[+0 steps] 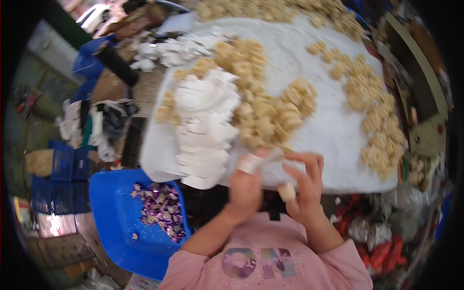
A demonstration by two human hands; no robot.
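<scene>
My left hand (pixel 245 188), blurred by motion, pinches a small white paper piece (pixel 249 164) over the near edge of the table. A pale strip (pixel 272 157) reaches from it toward my right hand (pixel 307 186). That hand's fingers are curved and spread apart, their tips close to the strip's end. At its thumb is a beige bit (pixel 286 192); whether it is worn or held I cannot make out. Just left of my hands lies an overlapping stack of white paper pieces (pixel 205 125). Beyond them is a heap of cream ring-shaped pieces (pixel 263 113).
A white cloth (pixel 333 135) covers the table. More cream rings lie along its right side (pixel 372 116) and far edge (pixel 270 10). At lower left, a blue basin (pixel 113 227) holds shiny purple pieces (pixel 162 208). Red and clear plastic bags (pixel 372 232) lie at lower right.
</scene>
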